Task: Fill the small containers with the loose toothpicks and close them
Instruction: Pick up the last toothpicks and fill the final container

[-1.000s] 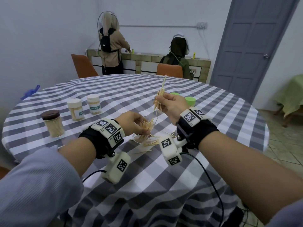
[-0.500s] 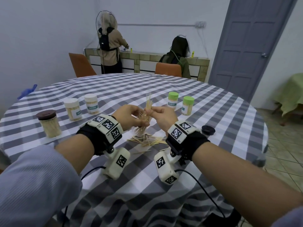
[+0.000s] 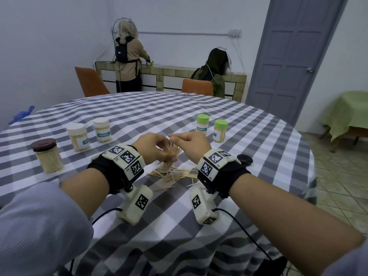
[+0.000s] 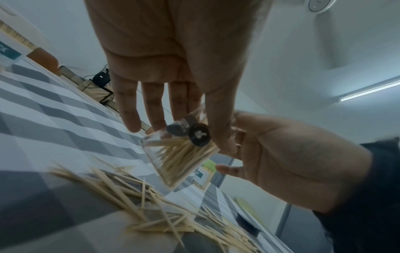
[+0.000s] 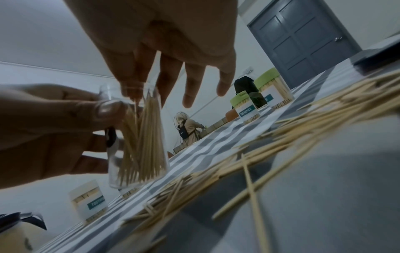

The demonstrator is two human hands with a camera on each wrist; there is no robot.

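Observation:
My left hand (image 3: 158,149) grips a small clear container (image 3: 168,158) and holds it upright, just above the checked table (image 3: 199,226). It is partly filled with toothpicks (image 5: 142,137) that fan out of its mouth. My right hand (image 3: 172,138) is right over the mouth. Its thumb and forefinger pinch the tops of those toothpicks, and its other fingers are spread. Loose toothpicks (image 3: 173,175) lie in a heap under and in front of the container. A black lid (image 3: 245,159) lies on the cloth behind my right wrist.
Closed full containers stand around. A brown-lidded jar (image 3: 47,156) and two white-lidded ones (image 3: 78,136) (image 3: 102,130) are on the left. Two green-lidded ones (image 3: 202,124) (image 3: 220,130) are behind my right hand. Two people work at a counter beyond the table, near orange chairs.
My right hand came down from a raised position with a bundle of toothpicks to the container. My left hand lifted the container off the heap to meet it.

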